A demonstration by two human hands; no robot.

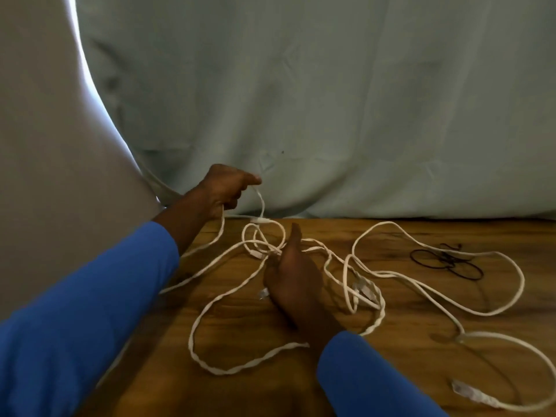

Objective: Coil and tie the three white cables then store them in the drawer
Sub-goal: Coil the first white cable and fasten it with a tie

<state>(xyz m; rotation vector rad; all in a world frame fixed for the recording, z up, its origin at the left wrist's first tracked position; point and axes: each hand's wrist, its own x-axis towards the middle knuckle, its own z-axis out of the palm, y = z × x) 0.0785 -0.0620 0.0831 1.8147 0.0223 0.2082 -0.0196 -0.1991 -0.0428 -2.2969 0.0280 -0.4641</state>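
White cables (421,288) lie tangled in loose loops across the wooden table (391,356). My left hand (224,188) is raised above the table's back left edge and grips one cable strand, which hangs down from its fingers to the tangle. My right hand (293,272) rests on the table in the middle of the loops, fingers fairly straight and pointing away, touching a knot of strands near its fingertips. A clear plug end (469,392) lies at the front right. The drawer is not in view.
Several thin black elastic bands (445,261) lie on the table at the back right. A pale blue-grey curtain (331,100) hangs behind the table's far edge, and a light cloth (45,145) fills the left side.
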